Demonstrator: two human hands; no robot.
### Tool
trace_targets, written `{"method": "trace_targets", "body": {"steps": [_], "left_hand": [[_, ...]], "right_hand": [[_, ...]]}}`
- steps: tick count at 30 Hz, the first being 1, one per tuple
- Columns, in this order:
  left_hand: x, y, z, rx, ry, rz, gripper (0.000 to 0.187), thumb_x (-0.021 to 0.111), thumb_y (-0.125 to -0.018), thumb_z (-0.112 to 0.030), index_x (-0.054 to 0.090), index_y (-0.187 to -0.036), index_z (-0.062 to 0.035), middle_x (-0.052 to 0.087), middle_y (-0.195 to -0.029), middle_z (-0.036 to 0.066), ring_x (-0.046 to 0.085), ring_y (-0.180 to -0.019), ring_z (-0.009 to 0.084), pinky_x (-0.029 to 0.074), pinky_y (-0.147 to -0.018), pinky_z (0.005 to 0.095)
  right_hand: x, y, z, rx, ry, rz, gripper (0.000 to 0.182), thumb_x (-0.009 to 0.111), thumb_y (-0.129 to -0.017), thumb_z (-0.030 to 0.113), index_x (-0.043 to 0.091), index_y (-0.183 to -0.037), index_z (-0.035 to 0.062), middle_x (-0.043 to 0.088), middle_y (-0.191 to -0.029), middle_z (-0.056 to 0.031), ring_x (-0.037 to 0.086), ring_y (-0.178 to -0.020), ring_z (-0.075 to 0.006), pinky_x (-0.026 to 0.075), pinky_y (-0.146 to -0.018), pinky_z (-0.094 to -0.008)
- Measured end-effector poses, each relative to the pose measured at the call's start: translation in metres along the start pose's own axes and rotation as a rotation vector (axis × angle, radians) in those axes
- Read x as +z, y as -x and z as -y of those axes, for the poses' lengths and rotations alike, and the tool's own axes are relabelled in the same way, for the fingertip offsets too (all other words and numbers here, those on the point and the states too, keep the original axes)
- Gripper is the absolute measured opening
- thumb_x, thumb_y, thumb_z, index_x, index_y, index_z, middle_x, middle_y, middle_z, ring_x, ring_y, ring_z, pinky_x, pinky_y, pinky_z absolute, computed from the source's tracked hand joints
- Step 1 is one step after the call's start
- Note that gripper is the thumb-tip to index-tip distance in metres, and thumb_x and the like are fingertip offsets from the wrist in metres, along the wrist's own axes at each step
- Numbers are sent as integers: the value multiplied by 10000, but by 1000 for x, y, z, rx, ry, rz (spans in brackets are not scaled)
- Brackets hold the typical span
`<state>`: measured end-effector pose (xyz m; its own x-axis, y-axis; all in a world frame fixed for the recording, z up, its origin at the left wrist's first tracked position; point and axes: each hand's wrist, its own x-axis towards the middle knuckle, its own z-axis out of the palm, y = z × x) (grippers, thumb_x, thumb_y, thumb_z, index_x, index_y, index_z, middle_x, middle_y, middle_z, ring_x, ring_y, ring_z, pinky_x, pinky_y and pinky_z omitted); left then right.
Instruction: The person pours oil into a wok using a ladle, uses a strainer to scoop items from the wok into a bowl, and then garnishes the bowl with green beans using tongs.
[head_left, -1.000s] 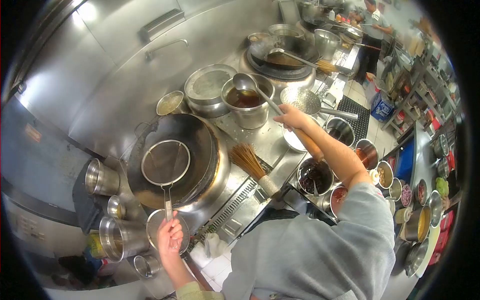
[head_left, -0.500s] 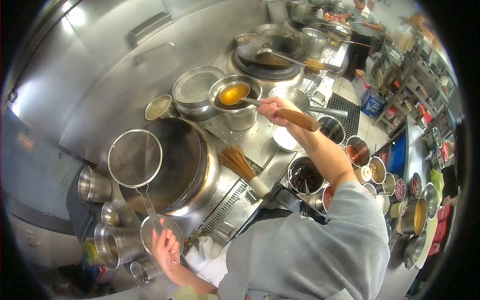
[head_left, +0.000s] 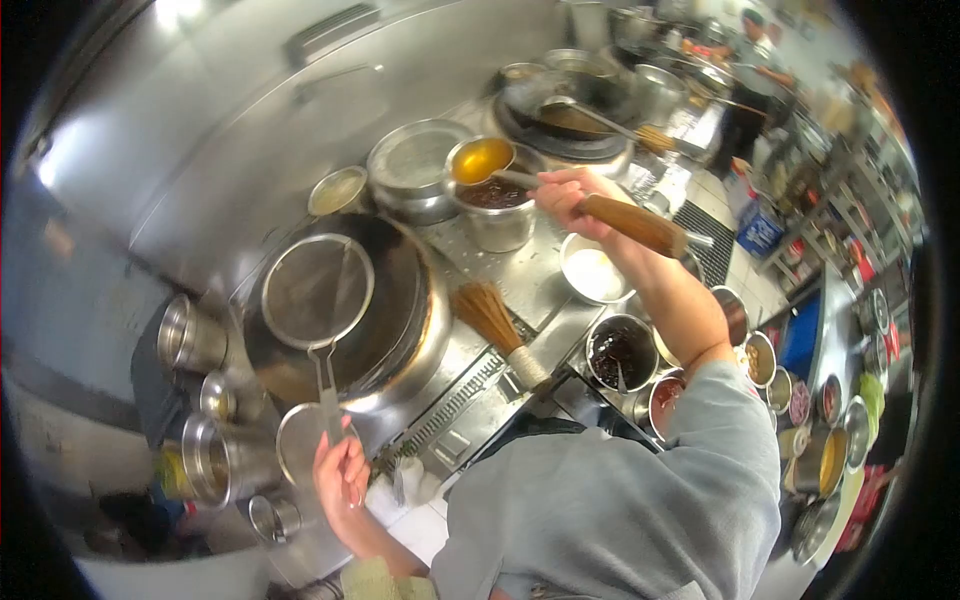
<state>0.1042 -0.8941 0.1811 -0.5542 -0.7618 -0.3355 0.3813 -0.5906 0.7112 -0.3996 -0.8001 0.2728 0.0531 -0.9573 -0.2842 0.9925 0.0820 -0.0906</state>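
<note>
My right hand (head_left: 572, 197) grips a ladle by its wooden handle (head_left: 640, 224). The ladle's bowl (head_left: 482, 160), full of clear golden liquid that looks like oil, hangs over the far left rim of a steel pot (head_left: 497, 228) with dark contents. In my left hand (head_left: 342, 470) is the handle of a round mesh strainer (head_left: 318, 290), held above the dark wok (head_left: 400, 300). Nothing shows in the strainer's mesh. Part of a second round mesh or lid (head_left: 300, 445) lies behind my left hand.
A bamboo wok brush (head_left: 490, 315) lies right of the wok. A wide lidded pot (head_left: 415, 165) stands behind it. Steel containers (head_left: 225, 460) line the left; a bowl of dark sauce (head_left: 620, 352) sits under my right forearm. A co-worker (head_left: 755, 80) stands far off.
The ladle has risen from inside the pot to over its rim, still full. The view has shifted somewhat, and the strainer sits further over the wok. Both hands keep their holds.
</note>
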Motion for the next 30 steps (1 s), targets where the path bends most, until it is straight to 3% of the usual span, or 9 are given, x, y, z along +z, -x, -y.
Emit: {"method": "trace_targets", "body": {"steps": [11,13,14,15,20,23,27,29,30], "left_hand": [[18,-16,-2,-113,-14,44,348,401,-932,-41,443,-1265,53,436,-718,27,343,-421,41,281,-311,196],[19,-13,-2,-112,-49,40,319,423,-939,-56,459,-1247,16,446,-719,25,343,-419,42,297,-320,200],[20,-14,-2,-114,-68,42,304,434,-942,-64,466,-1239,-3,451,-719,24,344,-418,43,305,-324,202],[21,-15,-3,-115,-89,46,290,445,-945,-71,474,-1230,-22,456,-720,23,344,-417,44,313,-328,204],[15,-20,0,-114,-107,31,278,438,-952,-67,470,-1226,-29,453,-719,12,345,-420,35,316,-322,199],[15,-21,-2,-118,-85,16,276,435,-953,-65,467,-1224,-21,447,-722,10,341,-417,34,310,-319,195],[13,-18,-5,-107,-16,60,283,418,-955,-52,456,-1231,2,445,-726,19,348,-415,38,303,-304,194],[13,-18,-7,-99,-7,112,289,412,-955,-47,454,-1235,12,445,-727,26,353,-414,41,299,-296,197],[12,-17,-6,-91,19,94,285,397,-955,-33,449,-1228,33,442,-725,32,350,-407,45,287,-283,197]], "right_hand": [[7,-60,-97,160,140,-32,263,443,-972,83,345,-1150,-83,427,-710,-15,416,-446,-41,337,-313,-145],[-17,-76,-116,90,456,-7,272,517,-931,72,388,-1138,-49,437,-703,13,408,-450,-23,315,-311,-145],[-33,-87,-127,-2,656,-44,116,558,-920,104,452,-930,59,434,-640,34,423,-462,-39,329,-346,-192],[-49,-95,-133,6,946,-3,130,590,-900,119,474,-928,66,447,-619,36,428,-449,-63,342,-356,-233],[-75,-93,-175,-211,1660,-113,495,606,-887,139,414,-1326,13,470,-585,17,436,-412,-91,364,-357,-254],[-73,-90,-173,-241,1466,-57,625,618,-890,156,315,-1418,16,453,-549,16,428,-395,-94,354,-351,-251],[-79,-84,-119,-260,756,90,145,579,-925,146,490,-1016,77,433,-593,38,371,-393,-45,302,-338,-212],[-61,-59,-90,-361,790,30,114,568,-929,142,464,-929,97,435,-641,30,378,-428,-30,297,-344,-203],[-61,-47,-71,-366,866,1,115,556,-928,127,485,-1002,77,442,-688,21,399,-464,-29,316,-350,-210]]}}
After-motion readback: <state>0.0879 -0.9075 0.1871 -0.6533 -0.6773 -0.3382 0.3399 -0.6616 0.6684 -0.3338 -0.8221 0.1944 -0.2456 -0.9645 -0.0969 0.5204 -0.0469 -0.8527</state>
